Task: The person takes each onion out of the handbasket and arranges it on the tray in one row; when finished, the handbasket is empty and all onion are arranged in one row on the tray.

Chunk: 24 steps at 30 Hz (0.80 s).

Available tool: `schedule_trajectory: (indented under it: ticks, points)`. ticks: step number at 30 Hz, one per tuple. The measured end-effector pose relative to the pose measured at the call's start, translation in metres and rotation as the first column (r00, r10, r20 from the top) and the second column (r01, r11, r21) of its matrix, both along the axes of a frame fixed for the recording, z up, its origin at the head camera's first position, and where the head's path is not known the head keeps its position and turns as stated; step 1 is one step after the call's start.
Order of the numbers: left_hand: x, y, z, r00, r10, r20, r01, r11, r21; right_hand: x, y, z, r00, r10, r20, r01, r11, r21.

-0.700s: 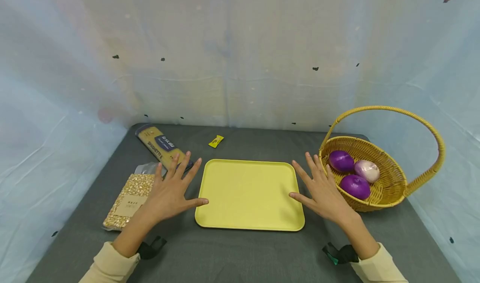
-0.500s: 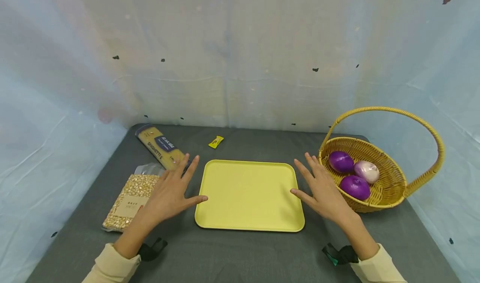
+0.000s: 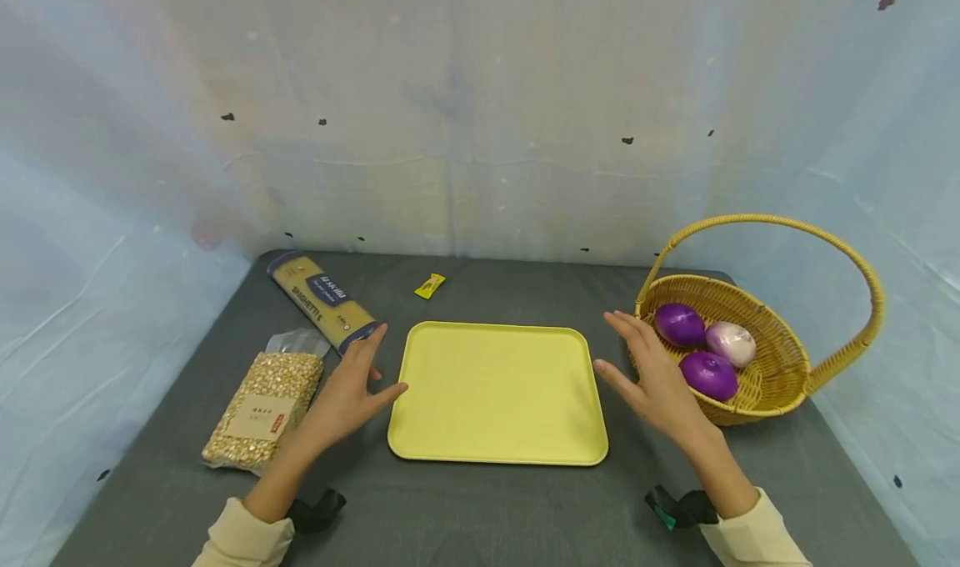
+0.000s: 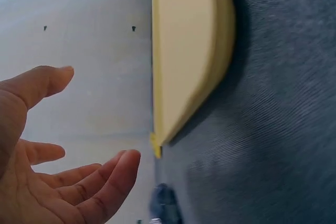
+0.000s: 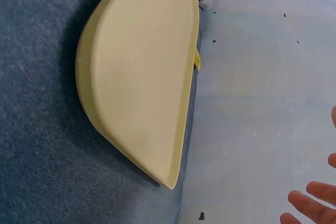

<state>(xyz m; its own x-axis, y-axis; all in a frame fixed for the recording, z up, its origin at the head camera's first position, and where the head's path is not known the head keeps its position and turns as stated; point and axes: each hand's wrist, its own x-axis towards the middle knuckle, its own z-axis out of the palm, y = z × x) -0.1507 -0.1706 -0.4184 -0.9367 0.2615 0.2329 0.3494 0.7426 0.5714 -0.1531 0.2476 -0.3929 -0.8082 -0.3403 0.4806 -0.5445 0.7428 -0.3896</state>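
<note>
My left hand (image 3: 343,398) hovers at the left side of a yellow tray (image 3: 498,392), holding nothing. Its thumb and fingers stand apart in the left wrist view. My right hand (image 3: 662,390) is beyond the tray's right edge, beside a yellow wicker basket (image 3: 786,383), and holds nothing either. Inside the basket lie two purple onion-like bulbs (image 3: 708,375) and a pale pinkish one (image 3: 731,343). Only fingertips of the right hand (image 5: 315,203) show at the edge of the right wrist view. The tray bears nothing.
Left of the tray, a clear bag of corn kernels (image 3: 262,400) lies near a spaghetti pack (image 3: 318,296). A small yellow packet (image 3: 430,286) sits behind the tray. The basket's tall handle (image 3: 780,218) arches up at the right. A pale curtain (image 3: 495,133) hangs behind the grey table.
Both hands have turned from widely spread fingers to a more sideways pose, fingers closer together. The right hand has shifted slightly right, off the tray's edge. The objects have stayed put.
</note>
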Motion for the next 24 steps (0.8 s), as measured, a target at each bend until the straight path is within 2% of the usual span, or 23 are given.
schedule_trajectory:
  ticks: [4,11,16,21,24]
  points:
    - [-0.004,0.000,-0.014,0.999,0.009,0.033,-0.009,1.000,0.021,-0.002,0.004,0.002,0.998,-0.002,-0.069,-0.001,0.999,-0.043]
    - [-0.008,-0.001,-0.032,0.994,0.006,0.108,-0.009,1.000,0.025,-0.008,0.014,0.005,0.991,-0.017,-0.132,0.000,0.992,-0.126]
    - [-0.010,0.000,-0.040,0.985,0.022,0.171,-0.024,1.000,0.012,-0.013,0.022,0.006,0.989,-0.038,-0.141,0.010,0.982,-0.190]
    - [-0.013,0.003,-0.044,0.981,0.024,0.191,-0.028,0.999,0.018,-0.017,0.031,0.006,0.985,-0.073,-0.159,0.033,0.971,-0.236]
    - [-0.014,0.006,-0.047,0.977,0.029,0.212,-0.037,0.999,0.034,-0.019,0.035,0.008,0.985,-0.104,-0.134,0.067,0.965,-0.255]
